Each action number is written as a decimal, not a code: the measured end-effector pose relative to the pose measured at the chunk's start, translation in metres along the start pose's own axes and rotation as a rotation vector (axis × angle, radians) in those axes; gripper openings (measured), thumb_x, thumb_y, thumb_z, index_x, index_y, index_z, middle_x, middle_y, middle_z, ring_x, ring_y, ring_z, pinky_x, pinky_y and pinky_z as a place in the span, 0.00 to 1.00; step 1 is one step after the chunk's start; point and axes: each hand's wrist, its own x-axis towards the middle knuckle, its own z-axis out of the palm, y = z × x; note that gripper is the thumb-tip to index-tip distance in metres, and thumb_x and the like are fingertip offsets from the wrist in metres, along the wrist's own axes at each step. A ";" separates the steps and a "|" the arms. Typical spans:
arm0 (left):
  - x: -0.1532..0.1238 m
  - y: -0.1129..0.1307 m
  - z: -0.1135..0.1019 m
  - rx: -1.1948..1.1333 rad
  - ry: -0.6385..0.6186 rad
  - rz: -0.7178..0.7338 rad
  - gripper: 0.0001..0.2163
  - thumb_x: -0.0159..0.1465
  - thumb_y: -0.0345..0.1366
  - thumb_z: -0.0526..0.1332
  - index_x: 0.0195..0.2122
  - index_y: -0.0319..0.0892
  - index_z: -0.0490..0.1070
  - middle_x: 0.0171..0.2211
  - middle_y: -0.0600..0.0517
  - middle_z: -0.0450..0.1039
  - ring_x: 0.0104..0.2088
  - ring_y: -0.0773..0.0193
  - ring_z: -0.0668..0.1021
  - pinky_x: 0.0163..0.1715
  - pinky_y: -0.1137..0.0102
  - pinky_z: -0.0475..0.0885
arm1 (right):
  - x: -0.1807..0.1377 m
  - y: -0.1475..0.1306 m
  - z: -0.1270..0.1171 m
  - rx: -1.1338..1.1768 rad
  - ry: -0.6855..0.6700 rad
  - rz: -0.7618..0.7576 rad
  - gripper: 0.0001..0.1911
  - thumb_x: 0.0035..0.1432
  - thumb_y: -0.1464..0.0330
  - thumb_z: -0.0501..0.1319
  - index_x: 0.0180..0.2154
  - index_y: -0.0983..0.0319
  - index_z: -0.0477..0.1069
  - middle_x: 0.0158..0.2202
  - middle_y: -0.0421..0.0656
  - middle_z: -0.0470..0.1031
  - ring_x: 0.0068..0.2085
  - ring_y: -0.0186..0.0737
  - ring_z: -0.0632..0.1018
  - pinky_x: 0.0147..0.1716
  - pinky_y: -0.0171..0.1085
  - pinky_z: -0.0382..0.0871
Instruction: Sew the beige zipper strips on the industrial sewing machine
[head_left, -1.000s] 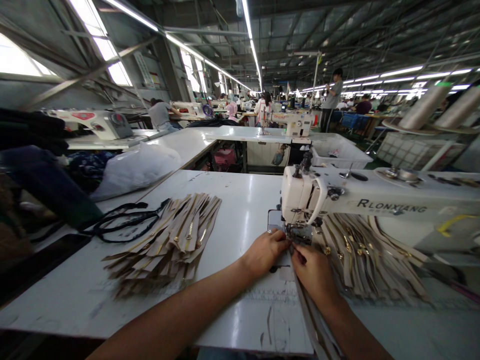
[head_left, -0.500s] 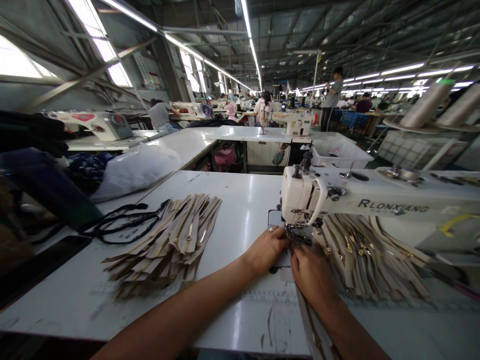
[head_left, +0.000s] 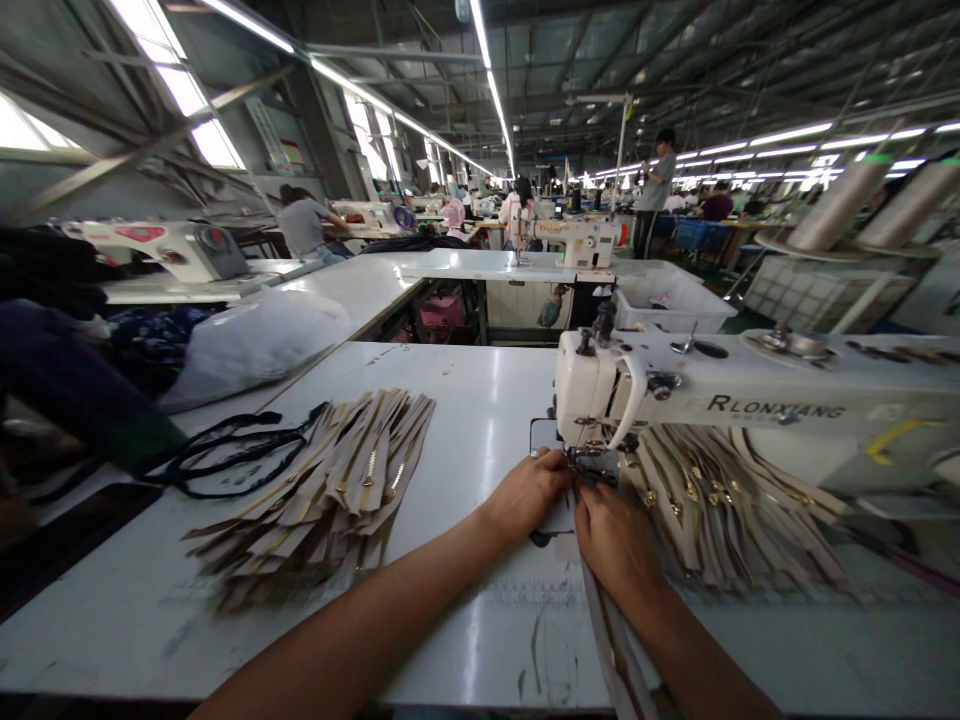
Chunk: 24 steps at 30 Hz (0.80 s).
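Both hands meet at the needle area of a white sewing machine (head_left: 600, 390). My left hand (head_left: 531, 492), fingers bent and closed, presses by the presser foot on the left side. Close beside it, my right hand (head_left: 616, 535) is closed on a beige zipper (head_left: 609, 640), whose tape trails down over the table's front edge. The fingertips of both hands and the zipper's top end are partly hidden under the machine head. A pile of beige zippers (head_left: 352, 480) with gold teeth lies to the left. More zippers with gold pulls (head_left: 720, 510) lie under the machine arm.
Black cords (head_left: 232, 455) lie left of the pile, near a white plastic bag (head_left: 255, 335). Behind stand another sewing machine (head_left: 577, 240) and a white bin (head_left: 671, 298). Thread cones (head_left: 840, 205) stand at right. A person in grey (head_left: 656, 190) stands farther back.
The camera view has shifted slightly, so the scene sits a little further left. Both hands stay at the needle area, with hardly any change in their pose.
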 end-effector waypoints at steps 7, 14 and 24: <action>-0.004 0.001 0.000 0.028 -0.001 0.008 0.11 0.69 0.30 0.54 0.42 0.42 0.76 0.41 0.48 0.75 0.43 0.59 0.75 0.44 0.67 0.73 | 0.000 0.000 -0.001 0.001 -0.002 0.009 0.15 0.65 0.72 0.50 0.46 0.62 0.74 0.39 0.46 0.80 0.37 0.40 0.80 0.32 0.34 0.68; -0.014 0.005 0.000 0.037 0.046 -0.003 0.10 0.69 0.35 0.55 0.40 0.41 0.76 0.41 0.47 0.75 0.44 0.58 0.76 0.45 0.66 0.73 | 0.001 -0.001 -0.003 0.072 0.006 0.048 0.14 0.65 0.72 0.51 0.42 0.62 0.75 0.38 0.46 0.80 0.36 0.41 0.80 0.32 0.36 0.68; -0.009 0.003 0.000 0.016 0.071 -0.003 0.08 0.68 0.33 0.57 0.43 0.40 0.75 0.41 0.46 0.73 0.43 0.59 0.75 0.45 0.65 0.73 | 0.001 0.001 0.000 0.028 0.021 0.003 0.14 0.66 0.71 0.50 0.42 0.60 0.74 0.38 0.45 0.79 0.37 0.39 0.80 0.31 0.33 0.67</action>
